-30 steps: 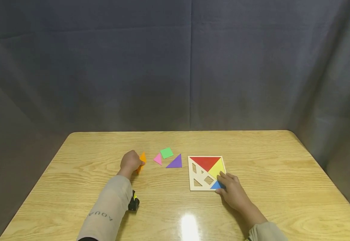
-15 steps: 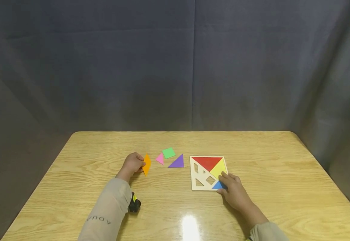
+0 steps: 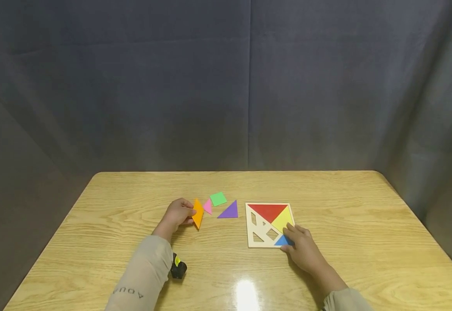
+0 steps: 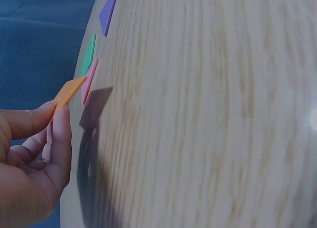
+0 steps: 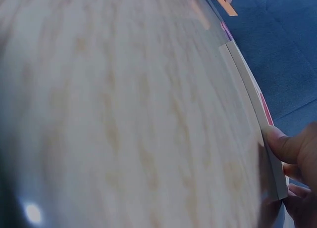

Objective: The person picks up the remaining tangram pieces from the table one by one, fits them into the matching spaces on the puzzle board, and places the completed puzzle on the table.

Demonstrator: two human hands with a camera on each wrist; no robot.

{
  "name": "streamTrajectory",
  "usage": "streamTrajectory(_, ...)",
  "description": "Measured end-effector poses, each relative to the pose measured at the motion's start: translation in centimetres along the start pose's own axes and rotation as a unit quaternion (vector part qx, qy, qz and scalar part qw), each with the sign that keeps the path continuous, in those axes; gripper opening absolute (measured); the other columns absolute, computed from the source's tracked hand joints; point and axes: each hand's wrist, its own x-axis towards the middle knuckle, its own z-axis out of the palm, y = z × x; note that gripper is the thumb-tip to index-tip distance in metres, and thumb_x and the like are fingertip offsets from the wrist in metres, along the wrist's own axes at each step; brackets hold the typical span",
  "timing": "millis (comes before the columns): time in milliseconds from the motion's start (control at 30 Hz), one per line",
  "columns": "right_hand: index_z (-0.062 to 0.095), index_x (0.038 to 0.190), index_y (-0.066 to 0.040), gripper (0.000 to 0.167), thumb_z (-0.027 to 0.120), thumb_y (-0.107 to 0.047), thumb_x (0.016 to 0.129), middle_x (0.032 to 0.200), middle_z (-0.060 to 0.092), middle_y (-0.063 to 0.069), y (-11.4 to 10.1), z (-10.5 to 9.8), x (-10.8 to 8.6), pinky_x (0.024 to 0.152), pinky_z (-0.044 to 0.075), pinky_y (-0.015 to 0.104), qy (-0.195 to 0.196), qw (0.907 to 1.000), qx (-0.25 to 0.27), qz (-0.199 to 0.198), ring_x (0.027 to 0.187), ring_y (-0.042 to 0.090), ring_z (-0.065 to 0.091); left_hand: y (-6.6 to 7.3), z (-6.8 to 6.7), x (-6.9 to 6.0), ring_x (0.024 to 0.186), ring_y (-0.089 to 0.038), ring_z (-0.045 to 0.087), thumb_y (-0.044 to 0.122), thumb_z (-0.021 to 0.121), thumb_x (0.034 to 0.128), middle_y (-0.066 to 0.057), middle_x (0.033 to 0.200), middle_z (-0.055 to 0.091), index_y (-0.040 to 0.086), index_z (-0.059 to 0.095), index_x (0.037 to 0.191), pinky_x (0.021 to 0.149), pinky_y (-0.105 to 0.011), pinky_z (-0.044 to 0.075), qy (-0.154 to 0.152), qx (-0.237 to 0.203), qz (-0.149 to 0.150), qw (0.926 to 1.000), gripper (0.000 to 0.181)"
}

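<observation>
My left hand (image 3: 177,214) pinches an orange piece (image 3: 197,214) between thumb and fingers; in the left wrist view the orange piece (image 4: 68,92) is raised over the table, casting a shadow. My right hand (image 3: 305,248) grips the lower right corner of a pale square board (image 3: 251,242), thumb on its near edge in the right wrist view. Red (image 3: 267,211), yellow (image 3: 283,219) and blue (image 3: 283,240) triangles lie in the board, the blue one partly covered by the hand. Several cut-outs show at its left and bottom.
Between the left hand and the board lie a pink triangle (image 3: 208,207), a green piece (image 3: 218,198) and a purple triangle (image 3: 230,210). A black device (image 3: 178,268) is at the left wrist. A dark curtain (image 3: 194,86) hangs behind the wooden table (image 3: 132,185).
The left hand has lifted the orange piece and carried it right, close to the pink triangle. My right hand keeps its grip on the board.
</observation>
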Motion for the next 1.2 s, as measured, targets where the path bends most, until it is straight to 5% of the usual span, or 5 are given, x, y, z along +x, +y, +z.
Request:
streamTrajectory(367, 0.052, 0.112, 0.010, 0.044, 0.065, -0.008, 0.074, 0.122, 0.043, 0.025, 0.1, 0.3, 0.1, 0.089, 0.029, 0.052, 0.005, 1.0000, -0.002, 0.001, 0.113, 0.041, 0.032, 1.0, 2.0, -0.7, 0.068, -0.017, 0.051, -0.002, 0.056, 0.0800, -0.014, 0.086, 0.050, -0.004, 0.049, 0.095, 0.061, -0.029, 0.049, -0.032, -0.030, 0.027, 0.9987, 0.016)
streamTrajectory(1200, 0.052, 0.111, 0.010, 0.044, 0.066, -0.008, 0.074, 0.121, 0.044, 0.025, 0.3, 0.1, -0.1, 0.090, 0.029, 0.051, 0.013, 0.9999, -0.004, 0.000, 0.113, 0.042, 0.032, 0.8, 5.1, -1.1, 0.068, -0.017, 0.052, -0.006, 0.053, 0.0799, -0.014, 0.084, 0.050, -0.008, 0.048, 0.097, 0.059, -0.027, 0.050, -0.068, -0.066, 0.038, 0.9948, 0.018)
